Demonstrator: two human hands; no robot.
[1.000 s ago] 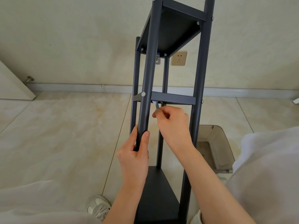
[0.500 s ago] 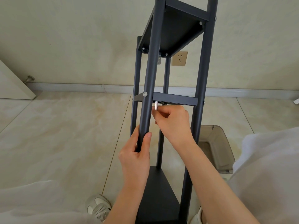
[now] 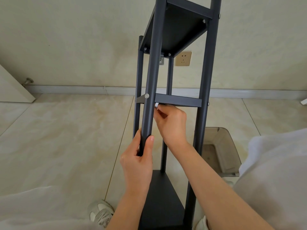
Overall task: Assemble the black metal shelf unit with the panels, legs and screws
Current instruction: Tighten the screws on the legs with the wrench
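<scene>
The black shelf unit (image 3: 176,103) stood upright on the pale tiled floor (image 3: 58,138), close to the wall with the skirting board, between the person's knees. Its four legs carried three panels: one high up, a middle panel (image 3: 177,100) and a bottom one near the feet. The left hand (image 3: 137,161) was wrapped around the near left leg (image 3: 150,100) below the middle panel, thumb on the right side of the tube and fingers curled behind it. A silver screw (image 3: 146,96) sat in that leg at the level of the middle panel. The right hand (image 3: 171,123) was tucked just under the middle panel's front edge, fingers curled and pinching a small silver tool (image 3: 156,105) right beside the leg; its tip was hidden, so I could not tell what it met. A smoky transparent bin (image 3: 221,151) stood on the floor to the right of the unit, and a gold wall socket (image 3: 183,58) showed behind it. A grey-white sneaker (image 3: 101,211) rested near the base.
</scene>
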